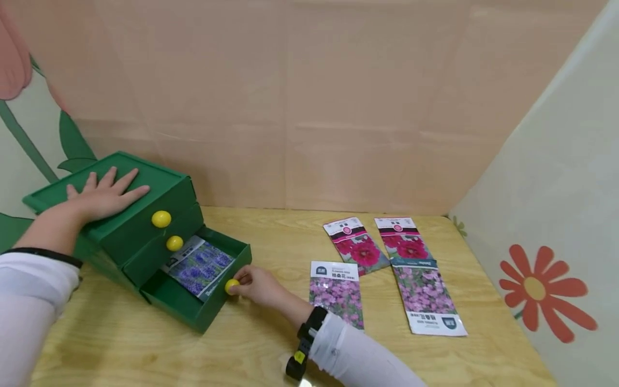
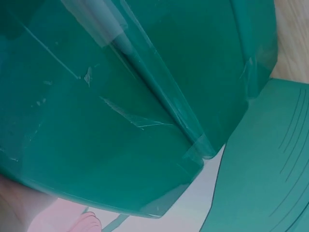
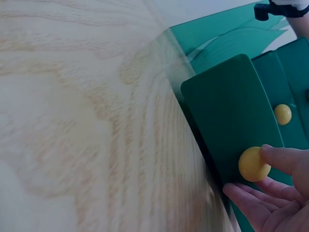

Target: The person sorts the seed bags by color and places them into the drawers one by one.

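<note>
A green chest of drawers [image 1: 188,188] with yellow knobs stands at the left of the table. My left hand [image 1: 103,199] lies on its top with fingers spread. The lowest drawer [image 1: 181,303] is pulled out; inside it lies a seed packet with blue-purple flowers [image 1: 205,266], partly under the drawer above. My right hand [image 1: 261,287] pinches this drawer's round yellow knob [image 3: 254,164] between thumb and fingers. In the left wrist view, the chest's green side [image 2: 106,145] fills most of the picture, with a bit of my left hand at the lower left corner.
Right of the drawer lie several seed packets: a pink-flower packet [image 1: 336,298] near my right forearm, a red-flower packet [image 1: 358,247] behind it, and another red-flower packet [image 1: 406,244] overlapped by a pink-flower packet [image 1: 427,293]. A peach-coloured backdrop [image 1: 333,107] rises behind the table.
</note>
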### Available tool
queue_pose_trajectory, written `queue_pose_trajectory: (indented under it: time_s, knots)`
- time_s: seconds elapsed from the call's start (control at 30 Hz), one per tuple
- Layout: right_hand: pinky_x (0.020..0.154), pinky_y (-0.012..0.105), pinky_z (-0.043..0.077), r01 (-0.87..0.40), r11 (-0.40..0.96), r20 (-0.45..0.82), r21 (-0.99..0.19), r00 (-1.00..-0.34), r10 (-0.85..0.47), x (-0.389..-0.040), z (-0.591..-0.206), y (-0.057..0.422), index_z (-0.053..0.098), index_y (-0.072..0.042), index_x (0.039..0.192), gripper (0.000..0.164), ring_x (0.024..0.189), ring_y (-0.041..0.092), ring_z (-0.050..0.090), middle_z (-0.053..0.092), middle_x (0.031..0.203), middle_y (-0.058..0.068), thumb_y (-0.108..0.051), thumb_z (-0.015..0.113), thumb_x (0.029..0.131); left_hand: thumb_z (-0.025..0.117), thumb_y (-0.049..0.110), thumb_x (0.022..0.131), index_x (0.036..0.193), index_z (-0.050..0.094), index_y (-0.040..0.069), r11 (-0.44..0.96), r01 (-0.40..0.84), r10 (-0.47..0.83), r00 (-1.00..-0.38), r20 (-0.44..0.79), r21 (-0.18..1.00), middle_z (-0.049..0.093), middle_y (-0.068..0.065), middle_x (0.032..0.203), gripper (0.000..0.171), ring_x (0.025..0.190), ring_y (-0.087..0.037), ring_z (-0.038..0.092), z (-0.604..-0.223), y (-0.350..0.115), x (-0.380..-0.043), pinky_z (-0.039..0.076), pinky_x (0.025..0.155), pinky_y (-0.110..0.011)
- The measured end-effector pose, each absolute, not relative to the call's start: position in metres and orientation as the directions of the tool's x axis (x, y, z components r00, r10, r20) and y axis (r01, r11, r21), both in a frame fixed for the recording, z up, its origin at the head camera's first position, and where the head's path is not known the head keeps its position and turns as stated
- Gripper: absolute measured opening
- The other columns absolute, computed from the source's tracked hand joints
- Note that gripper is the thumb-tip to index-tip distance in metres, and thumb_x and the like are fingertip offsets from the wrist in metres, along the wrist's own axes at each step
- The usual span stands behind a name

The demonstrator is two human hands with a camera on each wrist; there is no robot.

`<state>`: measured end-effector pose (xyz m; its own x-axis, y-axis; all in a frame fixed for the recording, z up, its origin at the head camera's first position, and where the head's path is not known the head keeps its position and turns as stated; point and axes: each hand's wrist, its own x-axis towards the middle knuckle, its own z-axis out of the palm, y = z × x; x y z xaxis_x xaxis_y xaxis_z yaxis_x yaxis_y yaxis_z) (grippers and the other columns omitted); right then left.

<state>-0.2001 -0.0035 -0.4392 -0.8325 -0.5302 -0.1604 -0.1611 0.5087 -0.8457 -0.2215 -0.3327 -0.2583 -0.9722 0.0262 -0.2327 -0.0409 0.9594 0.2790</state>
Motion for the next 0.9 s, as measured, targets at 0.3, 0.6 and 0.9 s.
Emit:
queue_pose_trajectory:
  time_s: [0.3,0.6,0.9]
  knots:
    - [0.061,0.018,0.047,-0.188,0.528,-0.142,-0.828,-0.841,-0.522,-0.21,-0.428,-0.033,0.065,-0.006,0.106,0.027,0.076,0.006,0.056,0.065,0.091,0.002,-0.026,0.071,0.089,0.016,0.074,0.093,0.154,-0.012,0.014,0.961,-0.039,0.021,-0.976,-0.215,0.273,-0.021,-0.034,0.151,0.09,0.128,-0.065,-0.023,-0.264,-0.333,-0.223,-0.019,0.091,-0.082]
    - [0.056,0.017,0.043,-0.18,0.564,-0.156,-0.806,-0.854,-0.496,-0.218,-0.432,-0.073,0.065,-0.007,0.101,0.022,0.066,0.006,0.051,0.059,0.08,-0.003,-0.024,0.071,0.089,0.017,0.074,0.093,0.154,-0.01,0.013,0.961,-0.041,0.016,-0.979,-0.205,0.274,-0.019,-0.034,0.152,0.091,0.129,-0.065,-0.022,-0.272,-0.333,-0.223,-0.018,0.092,-0.082]
    - [0.054,0.018,0.042,-0.09,0.543,-0.173,-0.835,-0.894,-0.414,-0.223,-0.439,-0.112,0.064,-0.008,0.099,0.02,0.062,0.005,0.049,0.057,0.077,-0.004,-0.024,0.072,0.089,0.018,0.074,0.093,0.154,-0.01,0.013,0.961,-0.041,0.012,-0.982,-0.19,0.274,-0.018,-0.035,0.151,0.091,0.128,-0.066,-0.021,-0.272,-0.334,-0.222,-0.017,0.091,-0.083]
